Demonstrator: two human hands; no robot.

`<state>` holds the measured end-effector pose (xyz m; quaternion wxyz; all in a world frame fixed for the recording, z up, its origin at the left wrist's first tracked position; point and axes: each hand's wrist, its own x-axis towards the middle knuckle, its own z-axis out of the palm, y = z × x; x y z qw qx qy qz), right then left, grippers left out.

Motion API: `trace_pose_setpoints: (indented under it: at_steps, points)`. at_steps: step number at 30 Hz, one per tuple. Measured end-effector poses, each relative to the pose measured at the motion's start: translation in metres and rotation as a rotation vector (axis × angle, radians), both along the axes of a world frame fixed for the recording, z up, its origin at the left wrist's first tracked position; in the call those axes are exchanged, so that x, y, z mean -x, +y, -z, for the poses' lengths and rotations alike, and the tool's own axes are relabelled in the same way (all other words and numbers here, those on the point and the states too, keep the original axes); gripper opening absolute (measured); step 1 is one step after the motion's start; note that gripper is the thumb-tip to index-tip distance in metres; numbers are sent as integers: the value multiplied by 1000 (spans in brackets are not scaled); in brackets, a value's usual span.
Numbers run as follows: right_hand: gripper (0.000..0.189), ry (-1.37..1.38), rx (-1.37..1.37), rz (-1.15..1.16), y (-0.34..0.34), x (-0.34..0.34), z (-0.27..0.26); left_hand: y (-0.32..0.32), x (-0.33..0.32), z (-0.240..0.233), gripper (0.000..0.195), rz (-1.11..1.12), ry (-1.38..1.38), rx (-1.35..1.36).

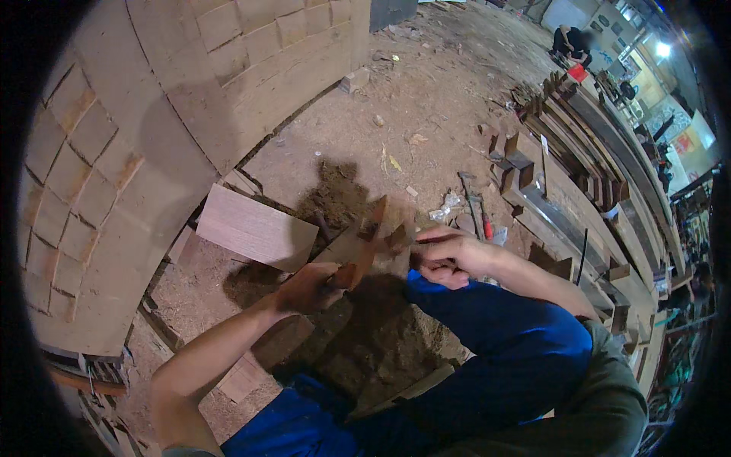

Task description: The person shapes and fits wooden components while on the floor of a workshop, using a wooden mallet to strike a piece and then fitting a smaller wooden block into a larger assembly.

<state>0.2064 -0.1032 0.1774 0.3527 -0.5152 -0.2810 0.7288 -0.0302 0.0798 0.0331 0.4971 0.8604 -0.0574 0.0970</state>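
Note:
My left hand (311, 287) grips the lower end of a long reddish-brown tool with a wooden body (365, 251), blurred and slanting up to the right; its exact kind cannot be told. On its right, my right hand (448, 255) is curled beside the upper part of the blur, above my blue-clad knee; what it holds is not clear. A pale rectangular wooden board (257, 225) lies to the left, its right end near my left hand. Under the hands is a wooden piece (337, 248), partly in shadow.
Large panels with raised wooden squares (188, 108) stand at the left. Long-handled tools, one with a red grip (487, 227), lie on the dusty floor near a clear plastic bag (446, 205). Stacked timber beams (594, 171) fill the right. Another person (571, 45) crouches far back.

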Motion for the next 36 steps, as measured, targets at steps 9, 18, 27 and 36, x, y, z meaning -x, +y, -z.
trace_pose_setpoints:
  at_steps: [9, 18, 27, 36]
  points:
    - [23, -92, -32, 76, 5, 9, -3, -2, 1, -6, 12, -36, 129, 136]
    - [50, 10, -5, 170, 7, 16, -4, 0, 4, -13, 16, 7, 49, -28]
    - [21, -773, -379, -166, 6, 5, 18, -1, 6, 3, 21, 13, 75, 28]
    - [20, 82, -42, 167, 5, 13, -5, 0, 4, -4, 19, -25, 20, -55]
